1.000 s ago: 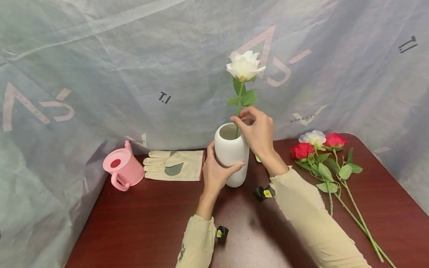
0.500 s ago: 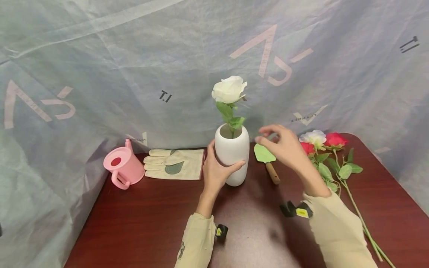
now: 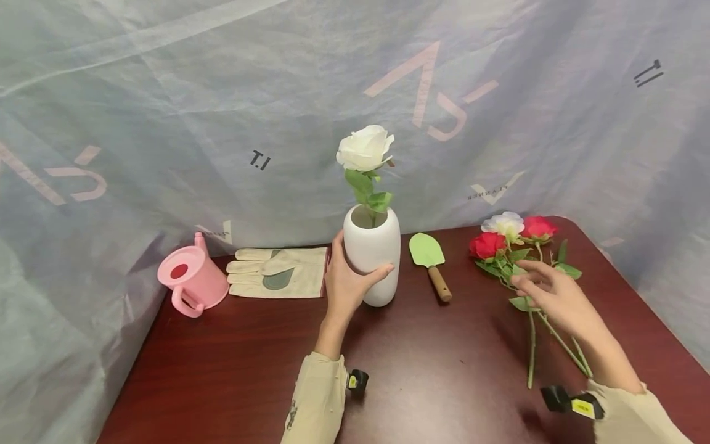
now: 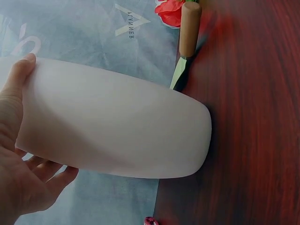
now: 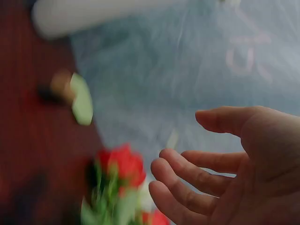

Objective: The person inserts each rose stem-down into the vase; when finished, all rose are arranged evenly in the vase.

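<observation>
My left hand (image 3: 349,280) grips the side of a tall white vase (image 3: 383,256), which stands upright on the table. A white rose (image 3: 365,149) with green leaves rises from the vase's mouth, its lower stem hidden inside. In the left wrist view the thumb and fingers curl round the upper part of the vase. My right hand (image 3: 560,302) is over the stems of the loose flowers at the right, fingers relaxed and apart, holding nothing. Those flowers are two red roses (image 3: 488,245) and a white flower (image 3: 503,226) with green leaves.
Between vase and flowers lies a green trowel (image 3: 427,250) with a wooden handle. Left of the vase are a cream work glove (image 3: 299,271) and a pink watering can (image 3: 202,280). A grey printed sheet (image 3: 222,111) hangs behind the table (image 3: 222,370).
The white rose went down into the vase and my right hand let go of it. That hand then moved right, to the loose flowers. My left hand stays on the vase.
</observation>
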{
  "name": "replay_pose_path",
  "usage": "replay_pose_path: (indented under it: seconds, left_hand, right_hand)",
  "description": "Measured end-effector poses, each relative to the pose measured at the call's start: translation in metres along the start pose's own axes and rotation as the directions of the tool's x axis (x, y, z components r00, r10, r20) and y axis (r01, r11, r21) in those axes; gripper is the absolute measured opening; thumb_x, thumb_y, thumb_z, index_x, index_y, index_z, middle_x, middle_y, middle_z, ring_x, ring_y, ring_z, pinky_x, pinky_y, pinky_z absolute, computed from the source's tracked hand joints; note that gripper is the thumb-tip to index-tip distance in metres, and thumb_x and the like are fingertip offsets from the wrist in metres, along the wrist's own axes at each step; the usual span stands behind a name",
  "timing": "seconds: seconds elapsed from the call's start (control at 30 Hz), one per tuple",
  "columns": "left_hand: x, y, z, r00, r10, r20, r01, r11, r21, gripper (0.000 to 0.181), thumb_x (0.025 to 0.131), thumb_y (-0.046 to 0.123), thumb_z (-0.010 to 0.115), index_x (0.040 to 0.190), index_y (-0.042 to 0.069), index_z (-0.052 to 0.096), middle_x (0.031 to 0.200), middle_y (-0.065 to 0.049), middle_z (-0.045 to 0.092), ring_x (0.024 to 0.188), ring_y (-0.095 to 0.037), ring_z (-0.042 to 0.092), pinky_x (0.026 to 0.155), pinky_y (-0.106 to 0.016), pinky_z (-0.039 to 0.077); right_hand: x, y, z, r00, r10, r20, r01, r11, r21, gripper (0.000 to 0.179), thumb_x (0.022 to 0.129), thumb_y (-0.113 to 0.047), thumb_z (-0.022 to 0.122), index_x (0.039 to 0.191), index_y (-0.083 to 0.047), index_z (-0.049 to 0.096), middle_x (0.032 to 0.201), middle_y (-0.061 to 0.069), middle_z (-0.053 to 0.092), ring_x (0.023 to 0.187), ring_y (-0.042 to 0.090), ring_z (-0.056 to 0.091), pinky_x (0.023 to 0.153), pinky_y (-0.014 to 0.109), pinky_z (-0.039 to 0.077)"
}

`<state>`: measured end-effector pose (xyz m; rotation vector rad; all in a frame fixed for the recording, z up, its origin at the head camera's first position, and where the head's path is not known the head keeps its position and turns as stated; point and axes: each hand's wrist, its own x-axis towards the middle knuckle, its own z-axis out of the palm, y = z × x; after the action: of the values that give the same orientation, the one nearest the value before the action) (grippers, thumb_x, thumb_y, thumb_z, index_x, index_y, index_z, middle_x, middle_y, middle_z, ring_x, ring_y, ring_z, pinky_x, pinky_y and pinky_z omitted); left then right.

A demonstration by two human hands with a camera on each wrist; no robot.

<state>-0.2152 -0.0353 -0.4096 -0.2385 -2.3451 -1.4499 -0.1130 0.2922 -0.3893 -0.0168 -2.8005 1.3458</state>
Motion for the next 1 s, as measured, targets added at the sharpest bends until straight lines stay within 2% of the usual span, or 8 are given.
replay_pose_path:
  seconds: [0.17,0.23,0.33,0.53,0.77,1.0]
  left_hand:
    - [0.001,-0.001,-0.002,1.0,-0.01,0.01,0.009,1.0,0.009,0.099,0.054,0.055,0.083,0.137,0.03,0.036,0.117,0.005,0.054,0.1,-0.014,0.054,0.082,-0.039,0.044]
    - [0.001,-0.001,-0.002,1.0,-0.009,0.012,0.009,1.0,0.01,0.099,0.054,0.055,0.083,0.137,0.03,0.035,0.117,0.005,0.054,0.1,-0.014,0.054,0.081,-0.039,0.044]
    - [0.001,-0.001,-0.003,1.0,-0.005,0.008,0.005,1.0,0.012,0.098,0.054,0.054,0.084,0.137,0.03,0.035,0.117,0.005,0.054,0.1,-0.014,0.054,0.082,-0.039,0.044]
    - [0.0,-0.001,-0.004,1.0,0.002,0.019,-0.002,1.0,0.007,0.098,0.055,0.055,0.083,0.137,0.03,0.035,0.118,0.005,0.053,0.102,-0.014,0.053,0.083,-0.04,0.043]
    - [0.001,-0.001,-0.002,1.0,-0.004,0.028,0.003,1.0,0.014,0.098,0.055,0.056,0.082,0.137,0.03,0.035,0.118,0.005,0.053,0.101,-0.014,0.053,0.082,-0.04,0.044]
    - [0.0,-0.001,-0.001,1.0,0.001,0.024,-0.001,1.0,0.022,0.098,0.056,0.058,0.081,0.138,0.03,0.034,0.119,0.005,0.053,0.101,-0.015,0.053,0.081,-0.042,0.044]
  right_hand:
    - [-0.02,0.038,-0.01,0.994,0.041,-0.1,-0.055,0.988,-0.141,0.048,0.097,-0.031,0.049,0.128,0.007,0.046,0.103,0.024,0.062,0.07,-0.002,0.059,0.056,0.025,0.047]
    - [-0.027,0.048,-0.011,0.991,0.06,-0.119,-0.078,0.985,-0.155,0.048,0.097,-0.032,0.048,0.125,0.007,0.047,0.098,0.022,0.065,0.068,0.002,0.061,0.054,0.024,0.046]
    - [-0.033,0.058,-0.007,0.99,0.096,-0.1,-0.108,0.987,-0.123,0.048,0.098,-0.033,0.047,0.121,0.008,0.047,0.095,0.02,0.066,0.066,0.009,0.063,0.054,0.026,0.048]
    - [-0.037,0.065,0.007,0.984,0.167,-0.061,-0.173,0.978,-0.114,0.046,0.096,-0.037,0.05,0.111,0.007,0.052,0.086,0.014,0.067,0.064,0.016,0.063,0.052,0.029,0.05]
    - [-0.039,0.071,0.011,0.976,0.108,-0.191,-0.162,0.942,-0.295,0.033,0.092,-0.033,0.057,0.095,0.0,0.059,0.068,0.003,0.059,0.057,0.016,0.05,0.05,0.032,0.037]
    - [-0.037,0.068,0.021,0.975,0.125,-0.185,-0.176,0.94,-0.293,0.043,0.092,-0.041,0.055,0.093,0.001,0.062,0.065,0.003,0.063,0.053,0.014,0.054,0.048,0.032,0.036]
